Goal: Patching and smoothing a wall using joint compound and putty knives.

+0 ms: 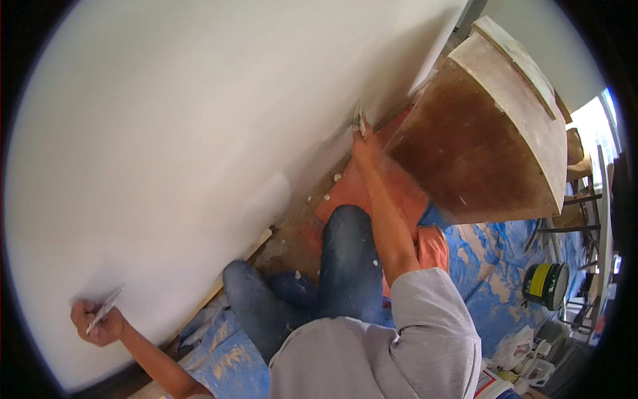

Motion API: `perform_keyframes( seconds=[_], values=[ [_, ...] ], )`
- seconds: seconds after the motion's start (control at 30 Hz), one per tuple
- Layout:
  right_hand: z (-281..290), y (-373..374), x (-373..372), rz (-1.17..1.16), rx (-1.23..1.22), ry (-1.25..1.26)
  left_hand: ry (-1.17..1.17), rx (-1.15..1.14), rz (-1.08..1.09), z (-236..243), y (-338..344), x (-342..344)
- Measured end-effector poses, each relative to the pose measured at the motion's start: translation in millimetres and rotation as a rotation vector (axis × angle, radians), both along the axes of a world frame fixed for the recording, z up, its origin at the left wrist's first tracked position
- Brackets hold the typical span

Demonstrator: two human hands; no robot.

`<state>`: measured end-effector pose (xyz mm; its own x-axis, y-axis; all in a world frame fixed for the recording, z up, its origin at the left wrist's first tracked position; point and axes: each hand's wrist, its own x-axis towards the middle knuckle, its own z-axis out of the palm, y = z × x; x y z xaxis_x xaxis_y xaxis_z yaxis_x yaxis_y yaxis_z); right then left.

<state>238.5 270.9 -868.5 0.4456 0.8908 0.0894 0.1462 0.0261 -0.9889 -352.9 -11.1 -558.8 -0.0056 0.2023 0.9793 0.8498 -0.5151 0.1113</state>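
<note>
A large white wall (173, 133) fills the left and upper part of the head view. At the lower left, my left hand (100, 327) is closed around a thin, white-smeared putty knife (107, 304), close against the wall. Stretched far forward, my right hand (365, 147) grips another putty knife (359, 117) low by the wall, its blade pointing away from me. That blade is narrow in view, and whether it touches the surface I cannot tell. My knees in blue jeans are bent near the foot of the wall.
A brown and off-white wooden piece (478, 139) with a curved edge stands at right. Reddish sheeting (349, 189) and a stained blue tarp (465, 266) cover the floor. A dark bucket with a yellow band (546, 286) and a plastic bag (515, 349) are at the lower right.
</note>
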Motion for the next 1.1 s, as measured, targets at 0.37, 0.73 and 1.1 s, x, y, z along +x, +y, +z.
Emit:
perform_keyframes(
  seconds=[0.37,0.73,1.1],
  values=[
    [40,-187,-301,0.049,0.142,-0.085,0.077,0.119,-0.092,5,25,23],
    [-11,-279,-332,0.273,0.071,-0.093,0.203,0.131,-0.188,18,28,36],
    [49,-198,-312,-0.014,-0.596,1.063,0.247,0.187,-0.047,20,22,42]
  ],
)
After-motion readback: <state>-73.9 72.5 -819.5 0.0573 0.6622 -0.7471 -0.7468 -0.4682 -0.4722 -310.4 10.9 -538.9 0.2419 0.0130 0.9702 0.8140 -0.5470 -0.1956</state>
